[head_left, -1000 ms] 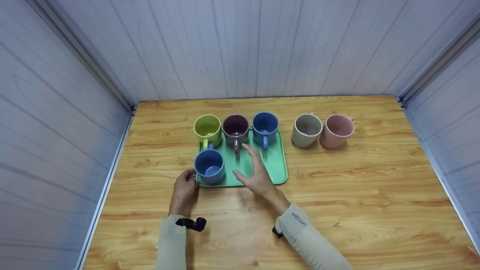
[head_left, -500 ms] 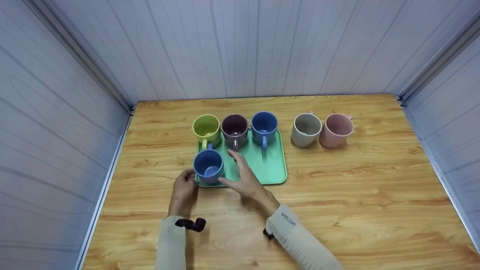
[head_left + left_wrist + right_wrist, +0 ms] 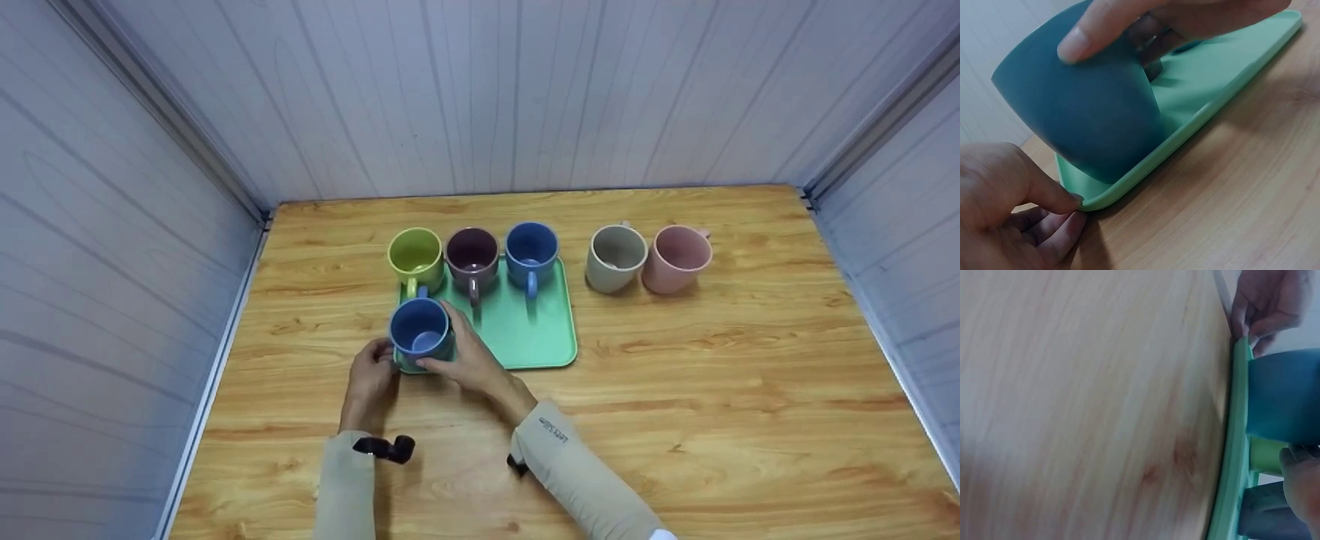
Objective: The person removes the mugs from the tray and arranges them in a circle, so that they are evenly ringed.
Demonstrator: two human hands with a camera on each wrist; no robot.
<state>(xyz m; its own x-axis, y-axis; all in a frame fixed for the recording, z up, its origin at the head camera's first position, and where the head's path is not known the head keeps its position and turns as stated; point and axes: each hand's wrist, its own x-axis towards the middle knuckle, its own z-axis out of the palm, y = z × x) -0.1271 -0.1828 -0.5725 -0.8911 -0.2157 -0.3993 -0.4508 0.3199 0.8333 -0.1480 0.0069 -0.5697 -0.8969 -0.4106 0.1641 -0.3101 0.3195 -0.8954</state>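
A green tray (image 3: 529, 341) lies on the wooden table. My left hand (image 3: 369, 376) pinches its near left corner between thumb and fingers, as the left wrist view shows. On that corner stands a blue mug (image 3: 418, 328), its handle pointing away from me. My right hand (image 3: 474, 365) holds this mug from the right, thumb (image 3: 1075, 46) on the near side and fingers along the far right side. Behind it, a lime green mug (image 3: 415, 251), a dark purple mug (image 3: 472, 253) and a second blue mug (image 3: 532, 247) line the tray's far edge, handles toward me.
Right of the tray, a grey-beige mug (image 3: 611, 274) and a pink mug (image 3: 667, 276) stand close together on the wooden table (image 3: 712, 390). Pale panel walls (image 3: 480, 97) enclose the back and both sides.
My right hand has moved left across the tray and come onto the near blue mug. The left hand has stayed at the tray corner, and the mugs have not visibly moved.
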